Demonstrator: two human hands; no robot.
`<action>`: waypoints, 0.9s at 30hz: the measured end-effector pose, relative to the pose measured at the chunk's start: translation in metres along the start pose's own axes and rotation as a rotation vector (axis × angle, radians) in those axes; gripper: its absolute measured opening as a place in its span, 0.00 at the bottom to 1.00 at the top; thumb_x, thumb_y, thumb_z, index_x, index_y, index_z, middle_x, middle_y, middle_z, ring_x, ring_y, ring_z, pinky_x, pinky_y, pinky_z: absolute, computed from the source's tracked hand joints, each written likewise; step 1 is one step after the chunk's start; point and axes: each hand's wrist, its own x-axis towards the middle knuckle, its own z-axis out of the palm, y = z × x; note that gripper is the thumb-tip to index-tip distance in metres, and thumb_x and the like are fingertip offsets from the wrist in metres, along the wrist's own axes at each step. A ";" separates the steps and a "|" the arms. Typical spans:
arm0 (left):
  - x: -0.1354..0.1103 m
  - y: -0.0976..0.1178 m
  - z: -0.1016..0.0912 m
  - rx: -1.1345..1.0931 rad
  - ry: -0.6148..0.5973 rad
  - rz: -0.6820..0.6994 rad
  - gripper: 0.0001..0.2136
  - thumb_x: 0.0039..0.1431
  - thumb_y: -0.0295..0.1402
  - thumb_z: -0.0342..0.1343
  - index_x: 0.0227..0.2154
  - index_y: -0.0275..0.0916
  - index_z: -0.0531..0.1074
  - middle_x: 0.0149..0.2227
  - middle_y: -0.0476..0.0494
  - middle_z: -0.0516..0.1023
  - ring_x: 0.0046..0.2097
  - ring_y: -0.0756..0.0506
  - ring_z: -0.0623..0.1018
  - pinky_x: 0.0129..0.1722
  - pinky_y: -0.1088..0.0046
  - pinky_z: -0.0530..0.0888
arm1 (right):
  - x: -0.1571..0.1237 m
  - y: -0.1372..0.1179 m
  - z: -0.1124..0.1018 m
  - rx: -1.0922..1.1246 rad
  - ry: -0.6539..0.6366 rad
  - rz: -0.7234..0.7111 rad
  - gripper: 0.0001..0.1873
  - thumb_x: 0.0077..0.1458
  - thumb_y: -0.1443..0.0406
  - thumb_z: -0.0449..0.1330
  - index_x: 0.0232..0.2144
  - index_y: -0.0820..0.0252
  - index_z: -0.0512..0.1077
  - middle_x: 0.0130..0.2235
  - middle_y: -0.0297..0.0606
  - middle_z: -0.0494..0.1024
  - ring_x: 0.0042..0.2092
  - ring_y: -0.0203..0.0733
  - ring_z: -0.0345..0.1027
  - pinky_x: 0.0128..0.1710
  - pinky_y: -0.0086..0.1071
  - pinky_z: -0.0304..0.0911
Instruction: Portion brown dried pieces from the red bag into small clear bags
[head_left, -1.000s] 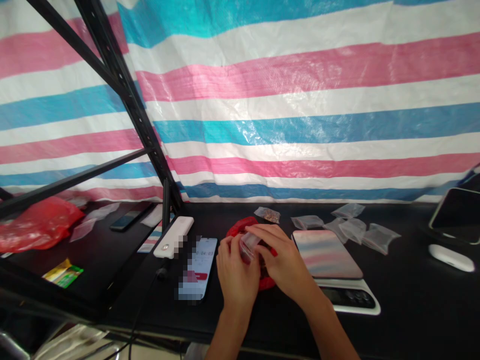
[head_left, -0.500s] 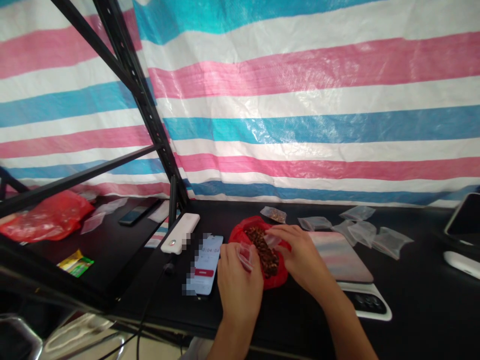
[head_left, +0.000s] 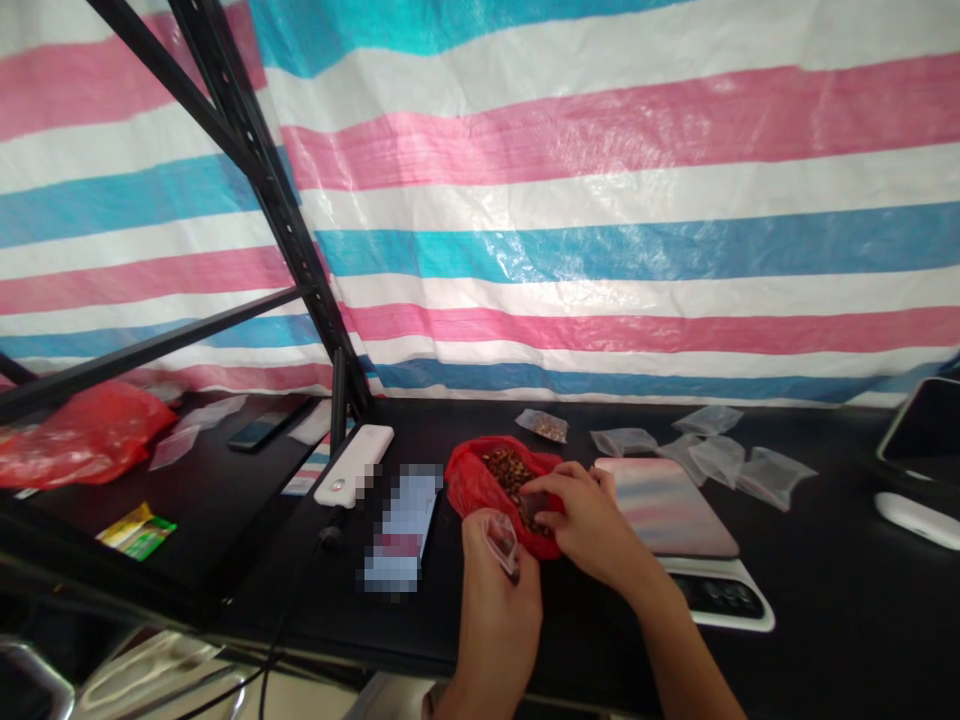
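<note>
Red plastic, crumpled into an open bag (head_left: pixel 472 485), sits on the black counter (head_left: pixel 825 600) a little in from its near edge, just left of the digital scale (head_left: pixel 660 505). It holds a heap of brown dried pieces (head_left: pixel 504 466). The right hand (head_left: pixel 592 520) reaches into the bag's mouth from the scale side, fingertips (head_left: pixel 534 492) curled down and drawn together among the pieces. Whether any are actually pinched between them cannot be told from this view. The left hand (head_left: pixel 499 610) is nearer the counter's front edge, thumb and fingers closed on a small clear pouch (head_left: pixel 502 540). The pouch is held upright, mouth upward, just beside the bag's near rim.

The pouch looks thin and limp, so a grip on its sides near the top, bowing the mouth open, seems better than a flat pinch that shuts it. Holding that mouth close against the red rim would make the way for the pieces short and over the bag, so strays would drop back in rather than onto the counter. Small pinches suit so narrow an opening.

A blurred phone (head_left: pixel 401 530) lies just left of the bag, with a white power bank (head_left: pixel 354 465) beyond it. Empty clear pouches (head_left: pixel 720 455) and one filled pouch (head_left: pixel 544 425) lie toward the back edge, apart from both hands.
</note>
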 end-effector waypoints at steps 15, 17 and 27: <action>0.027 0.004 -0.009 -0.256 0.169 -0.206 0.09 0.49 0.24 0.53 0.34 0.40 0.67 0.33 0.50 0.72 0.33 0.49 0.74 0.35 0.73 0.73 | 0.004 -0.022 0.015 0.075 0.051 -0.013 0.22 0.51 0.74 0.59 0.45 0.49 0.80 0.47 0.41 0.78 0.53 0.48 0.66 0.56 0.49 0.47; 0.028 0.006 -0.010 -0.287 0.170 -0.234 0.09 0.49 0.25 0.54 0.35 0.40 0.67 0.34 0.49 0.72 0.33 0.49 0.74 0.35 0.73 0.73 | 0.004 -0.020 0.012 0.105 0.056 0.005 0.21 0.52 0.72 0.58 0.45 0.49 0.80 0.47 0.40 0.79 0.54 0.48 0.66 0.56 0.49 0.49; 0.018 0.012 0.015 -0.523 -0.102 -0.194 0.08 0.50 0.29 0.57 0.34 0.40 0.68 0.34 0.48 0.74 0.37 0.48 0.74 0.40 0.73 0.72 | 0.005 0.008 -0.008 0.270 0.191 -0.015 0.16 0.54 0.65 0.61 0.44 0.51 0.80 0.46 0.39 0.83 0.52 0.53 0.72 0.60 0.55 0.53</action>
